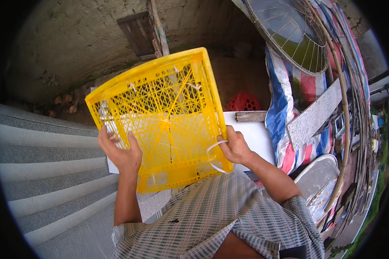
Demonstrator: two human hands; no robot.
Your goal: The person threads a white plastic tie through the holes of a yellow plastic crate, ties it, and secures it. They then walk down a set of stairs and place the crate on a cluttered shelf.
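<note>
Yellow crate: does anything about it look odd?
Yes: a white strap bows loosely by the right hand, at the edge of the yellow crate, rather than lying flat. I cannot tell whether it is attached.

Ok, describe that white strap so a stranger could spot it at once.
Find the yellow lattice crate, then the right hand on its right edge. By that hand is the strap: unlike the small white scraps higher up, it makes a long curve.
</note>
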